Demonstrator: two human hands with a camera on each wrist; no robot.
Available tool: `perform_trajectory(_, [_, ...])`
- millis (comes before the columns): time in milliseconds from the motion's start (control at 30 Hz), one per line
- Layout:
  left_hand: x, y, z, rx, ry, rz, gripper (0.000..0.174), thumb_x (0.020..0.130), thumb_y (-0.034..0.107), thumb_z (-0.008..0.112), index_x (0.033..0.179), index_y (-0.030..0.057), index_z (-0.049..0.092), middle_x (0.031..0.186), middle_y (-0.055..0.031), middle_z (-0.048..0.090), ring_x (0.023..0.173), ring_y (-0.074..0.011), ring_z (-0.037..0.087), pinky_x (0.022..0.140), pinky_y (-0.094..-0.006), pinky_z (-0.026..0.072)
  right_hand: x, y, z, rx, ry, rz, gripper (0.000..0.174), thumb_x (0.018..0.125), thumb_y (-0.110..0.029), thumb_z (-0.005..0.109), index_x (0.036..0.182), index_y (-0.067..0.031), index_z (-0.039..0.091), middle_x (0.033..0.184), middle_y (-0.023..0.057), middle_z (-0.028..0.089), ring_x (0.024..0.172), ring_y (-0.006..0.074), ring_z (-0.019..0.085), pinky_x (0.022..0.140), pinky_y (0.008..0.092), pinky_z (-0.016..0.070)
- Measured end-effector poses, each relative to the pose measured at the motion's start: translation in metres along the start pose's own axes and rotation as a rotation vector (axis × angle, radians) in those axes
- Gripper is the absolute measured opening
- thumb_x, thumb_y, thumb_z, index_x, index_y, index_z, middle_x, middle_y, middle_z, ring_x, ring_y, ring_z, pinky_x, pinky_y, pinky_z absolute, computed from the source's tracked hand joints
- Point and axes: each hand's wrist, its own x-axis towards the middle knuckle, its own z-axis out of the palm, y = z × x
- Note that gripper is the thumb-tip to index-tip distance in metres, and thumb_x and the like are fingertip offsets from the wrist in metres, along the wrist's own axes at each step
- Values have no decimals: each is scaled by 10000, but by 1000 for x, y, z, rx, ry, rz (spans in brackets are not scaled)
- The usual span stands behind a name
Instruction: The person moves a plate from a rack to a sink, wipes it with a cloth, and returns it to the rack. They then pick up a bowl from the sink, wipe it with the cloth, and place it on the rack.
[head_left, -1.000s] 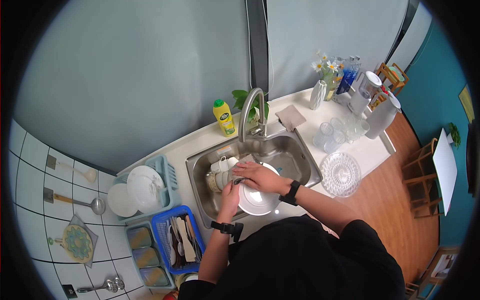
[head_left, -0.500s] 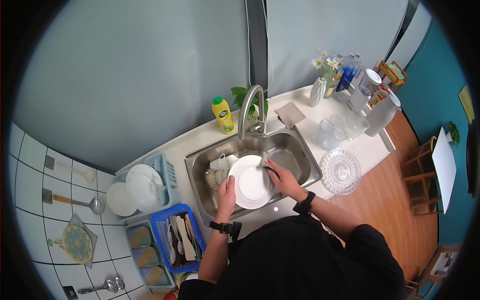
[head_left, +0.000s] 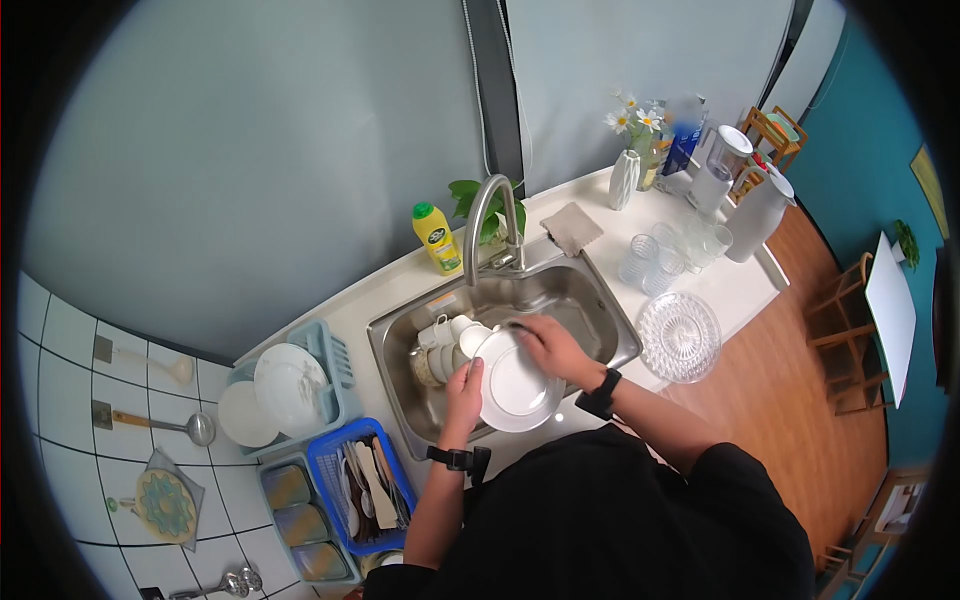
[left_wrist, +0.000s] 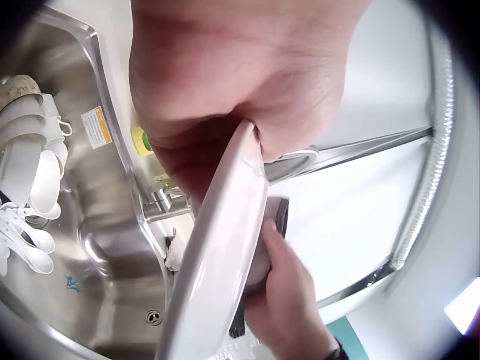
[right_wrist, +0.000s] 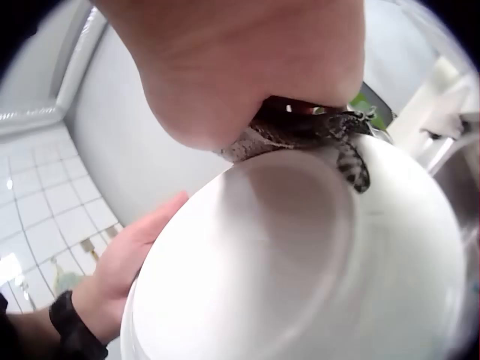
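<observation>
A white plate (head_left: 522, 392) is held tilted over the front of the sink. My left hand (head_left: 463, 398) grips its left rim, with the thumb on the face turned up. At the far rim my right hand (head_left: 556, 350) holds a greyish cloth (right_wrist: 351, 166) with a dark patterned part, pressed against the plate. In the left wrist view the plate (left_wrist: 217, 255) is seen edge-on, with the right hand (left_wrist: 289, 304) and cloth beyond it. Most of the cloth is hidden under the right hand.
White cups (head_left: 436, 334) and spoons (left_wrist: 34, 244) lie in the steel sink (head_left: 620, 345) under the tap (head_left: 472, 225). Left stand a plate rack (head_left: 340, 375) and a blue utensil basket (head_left: 325, 460). A yellow bottle (head_left: 437, 240), glasses (head_left: 660, 265) and a glass platter (head_left: 680, 338) surround the sink.
My right hand has moved with the cloth from beside the left hand, across to the plate's right side and now its far rim. The left hand keeps hold of the plate.
</observation>
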Motion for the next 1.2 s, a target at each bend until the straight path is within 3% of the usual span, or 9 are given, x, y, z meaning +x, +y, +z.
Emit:
perform_trajectory(33, [0, 0, -2, -46, 61, -14, 365, 1074, 309, 531, 1058, -25, 677, 890, 8, 646, 777, -55, 513, 709, -236, 446, -7, 5, 1, 2, -6, -5, 308, 961, -127, 569, 1245, -40, 651, 1150, 197, 683, 1056, 358, 652, 938, 425, 500])
perform_trajectory(100, [3, 0, -8, -60, 111, -18, 379, 1077, 310, 524, 1067, -35, 680, 915, -17, 671, 801, -71, 561, 735, -250, 474, -22, 12, 0, 180, 31, 391, 292, 1017, -183, 539, 1238, -26, 645, 1109, 218, 684, 997, 360, 664, 900, 406, 510])
perform_trajectory(267, [-5, 1, -1, -219, 187, 8, 389, 1080, 294, 502, 1249, -40, 609, 1125, -100, 703, 983, -142, 663, 862, -287, 527, -33, 39, 10, 488, 101, 613, 280, 1061, -272, 521, 1134, -21, 620, 756, -33, 514, 684, 55, 469, 613, 263, 417])
perform_trajectory(433, [-7, -1, 6, -424, -30, -160, 460, 1079, 302, 496, 1379, -47, 511, 1238, -126, 663, 1065, -186, 660, 908, -311, 527, -5, 27, -11, 279, -59, 560, 312, 1048, -236, 515, 1272, -40, 611, 889, 83, 644, 831, 185, 604, 780, 336, 493])
perform_trajectory(500, [-5, 10, 7, -417, -145, -309, 501, 1075, 320, 505, 1406, -56, 480, 1287, -141, 642, 1108, -219, 658, 963, -330, 515, 6, 21, -14, 69, -118, -25, 364, 1029, -205, 507, 1359, -72, 584, 1143, 173, 662, 1046, 326, 627, 938, 397, 489])
perform_trajectory(533, [-5, 17, 10, -417, -147, -307, 501, 1075, 320, 505, 1406, -56, 480, 1287, -141, 642, 1108, -219, 658, 963, -330, 515, 11, 12, -23, 77, -279, 108, 399, 1004, -185, 515, 1390, -100, 571, 1349, 182, 585, 1191, 391, 556, 1032, 432, 448])
perform_trajectory(733, [4, 11, 5, -219, -223, -308, 521, 1067, 369, 524, 1357, -63, 526, 1245, -144, 671, 1122, -204, 654, 957, -333, 518, 30, -2, -23, -153, -397, -293, 429, 979, -174, 539, 1405, -133, 569, 1403, 168, 543, 1234, 384, 526, 1061, 456, 415])
perform_trajectory(967, [2, 20, 5, -394, -32, -199, 503, 1072, 347, 512, 1342, -77, 525, 1271, -167, 655, 1142, -234, 652, 1002, -350, 507, 21, 15, -26, 0, -232, -175, 414, 996, -156, 527, 1406, -116, 561, 1433, 188, 517, 1279, 377, 512, 1101, 438, 398])
perform_trajectory(1200, [0, 2, -10, -577, -162, -106, 543, 1067, 337, 507, 1407, -81, 445, 1412, -204, 550, 1279, -297, 573, 1083, -428, 466, 2, 5, -27, 367, -83, 495, 335, 1041, -155, 503, 1349, -61, 595, 1294, 182, 619, 1159, 326, 607, 1021, 377, 458])
